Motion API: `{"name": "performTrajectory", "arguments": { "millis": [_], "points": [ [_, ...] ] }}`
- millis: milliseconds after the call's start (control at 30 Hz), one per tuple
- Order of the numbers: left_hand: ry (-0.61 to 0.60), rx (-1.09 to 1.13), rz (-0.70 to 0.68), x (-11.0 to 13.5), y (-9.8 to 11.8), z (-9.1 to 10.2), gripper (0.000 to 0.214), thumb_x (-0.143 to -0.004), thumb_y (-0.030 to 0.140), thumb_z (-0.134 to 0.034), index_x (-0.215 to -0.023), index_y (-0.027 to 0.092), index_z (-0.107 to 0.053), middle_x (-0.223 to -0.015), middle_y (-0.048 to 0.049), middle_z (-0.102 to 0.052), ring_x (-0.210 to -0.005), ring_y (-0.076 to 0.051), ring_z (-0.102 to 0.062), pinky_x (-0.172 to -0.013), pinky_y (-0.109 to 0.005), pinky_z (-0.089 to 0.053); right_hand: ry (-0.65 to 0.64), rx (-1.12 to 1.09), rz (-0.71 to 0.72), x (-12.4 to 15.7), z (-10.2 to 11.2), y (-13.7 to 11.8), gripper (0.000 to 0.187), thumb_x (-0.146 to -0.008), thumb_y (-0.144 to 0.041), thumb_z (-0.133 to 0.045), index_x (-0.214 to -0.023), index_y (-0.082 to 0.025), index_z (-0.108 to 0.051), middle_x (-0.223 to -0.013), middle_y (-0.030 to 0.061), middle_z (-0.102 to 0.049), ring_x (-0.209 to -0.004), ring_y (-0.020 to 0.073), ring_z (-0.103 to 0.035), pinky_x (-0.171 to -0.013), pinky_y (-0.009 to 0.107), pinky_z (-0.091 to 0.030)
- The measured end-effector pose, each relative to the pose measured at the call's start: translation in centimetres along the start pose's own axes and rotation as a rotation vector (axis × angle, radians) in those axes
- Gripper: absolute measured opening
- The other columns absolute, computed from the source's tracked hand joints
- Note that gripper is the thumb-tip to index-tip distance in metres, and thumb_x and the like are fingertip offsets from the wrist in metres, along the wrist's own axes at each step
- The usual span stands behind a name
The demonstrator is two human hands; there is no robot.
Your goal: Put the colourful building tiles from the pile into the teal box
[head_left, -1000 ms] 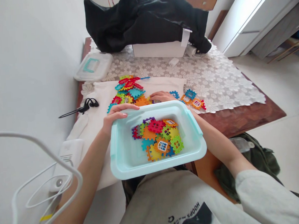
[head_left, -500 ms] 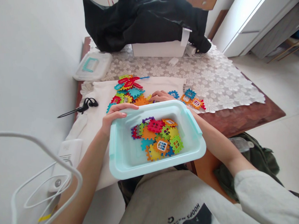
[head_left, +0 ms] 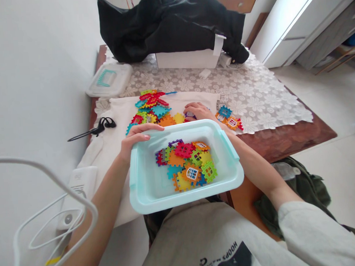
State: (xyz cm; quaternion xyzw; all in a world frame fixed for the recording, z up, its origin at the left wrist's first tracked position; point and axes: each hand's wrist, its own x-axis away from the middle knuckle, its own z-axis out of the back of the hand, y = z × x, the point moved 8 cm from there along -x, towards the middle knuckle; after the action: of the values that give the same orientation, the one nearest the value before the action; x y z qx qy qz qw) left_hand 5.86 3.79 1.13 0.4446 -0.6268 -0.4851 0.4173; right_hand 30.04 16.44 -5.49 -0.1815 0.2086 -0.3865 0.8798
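A light-blue plastic bin (head_left: 148, 197) is held tilted toward me, its far left corner gripped by my left hand (head_left: 136, 139), thumb side over the rim. Inside lie several toothed interlocking building tiles (head_left: 193, 173) in orange, red, green, yellow, blue and purple, some with window patterns. Beyond the bin's far rim, my right hand (head_left: 196, 109) is closed down over a purple window tile (head_left: 190, 114); its palm is partly hidden by the bin. Left of it spreads a pile of more tiles (head_left: 161, 110). Orange and blue tiles (head_left: 231, 123) lie to its right.
A white cloth (head_left: 119, 112) covers part of the lace tablecloth (head_left: 260, 104). Black earphones (head_left: 104, 123) and a clear lidded box (head_left: 109, 80) are at left. A black cover (head_left: 171, 25) drapes a white box at the back. A white cable (head_left: 54, 176) loops at lower left.
My right hand has moved slightly right and away from me, the purple tile shifting with it. It now hides most of a blue tile. My left hand and the bin stay nearly still.
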Motion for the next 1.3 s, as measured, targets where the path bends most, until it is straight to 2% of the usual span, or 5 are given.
{"name": "performTrajectory", "arguments": {
  "millis": [233,467,700,900,1300],
  "points": [
    [-0.015,0.017,-0.015,-0.1,-0.3,0.2,0.032,-0.068,0.028,-0.079,-0.095,0.019,-0.093,-0.095,-0.0114,-0.088,-0.078,-0.026,-0.076,-0.066,-0.029,-0.058,0.162,-0.069,0.068,0.0,1.2,-0.1,0.042,-0.095,-0.014,-0.058,-0.127,-0.025,-0.082,-0.141,0.0141,-0.074,-0.132,0.0326,-0.065,-0.123,0.053,-0.051],
    [-0.009,0.032,-0.014,0.0,0.0,-0.2,0.032,-0.066,0.029,-0.08,-0.093,0.021,-0.094,-0.101,-0.01,-0.09,-0.077,-0.022,-0.075,-0.063,-0.026,-0.056,-0.117,-0.154,0.241,0.7,0.1,-4.1,0.042,-0.109,-0.05,-0.065,-0.142,-0.027,-0.077,-0.145,0.0149,-0.075,-0.136,0.0324,-0.066,-0.123,0.05,-0.05],
    [-0.005,0.024,-0.004,0.0,-0.1,0.0,0.029,-0.067,0.03,-0.082,-0.092,0.018,-0.091,-0.101,-0.0118,-0.089,-0.081,-0.025,-0.077,-0.065,-0.027,-0.055,-0.2,-0.029,0.128,0.8,-0.8,-3.0,0.046,-0.111,-0.045,-0.065,-0.153,-0.029,-0.073,-0.161,0.016,-0.068,-0.152,0.0386,-0.053,-0.127,0.06,-0.045],
    [-0.002,0.025,0.021,0.0,-0.6,0.5,0.032,-0.068,0.028,-0.08,-0.096,0.018,-0.092,-0.096,-0.0113,-0.088,-0.079,-0.025,-0.076,-0.068,-0.029,-0.057,-0.124,-0.089,0.152,0.8,0.0,-3.1,0.042,-0.11,-0.045,-0.065,-0.147,-0.026,-0.075,-0.156,0.0153,-0.071,-0.141,0.0347,-0.061,-0.125,0.052,-0.05],
    [-0.032,0.031,0.005,-0.1,-0.7,0.5,0.037,-0.07,0.028,-0.079,-0.102,0.017,-0.094,-0.096,-0.0098,-0.089,-0.079,-0.023,-0.079,-0.068,-0.026,-0.058,0.037,-0.01,-0.006,0.7,0.8,-2.6,0.036,-0.109,-0.034,-0.059,-0.138,-0.023,-0.077,-0.14,0.0135,-0.082,-0.129,0.0313,-0.074,-0.114,0.044,-0.056]
  ]
}}
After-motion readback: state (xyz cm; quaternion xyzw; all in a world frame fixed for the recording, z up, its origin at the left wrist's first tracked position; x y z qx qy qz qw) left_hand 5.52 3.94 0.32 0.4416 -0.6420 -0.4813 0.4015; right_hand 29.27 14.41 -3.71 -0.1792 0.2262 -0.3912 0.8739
